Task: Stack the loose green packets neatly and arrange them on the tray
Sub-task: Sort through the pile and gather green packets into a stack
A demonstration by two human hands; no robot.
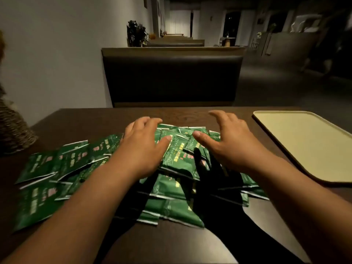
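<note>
Several loose green packets (pixel 177 159) with silver edges lie scattered in an overlapping heap across the dark wooden table (pixel 80 119), spreading from the left side to the middle. My left hand (pixel 142 145) rests flat on the heap's far part, fingers relaxed and slightly bent. My right hand (pixel 226 141) hovers just above the heap's right side, fingers spread, holding nothing. A beige tray (pixel 304 143) lies bare at the right of the table, apart from the packets.
A woven basket (pixel 13 130) stands at the table's far left corner. Beyond the far edge is a dark padded bench back (pixel 171 79). A pale wall runs along the left, and an open aisle lies to the right.
</note>
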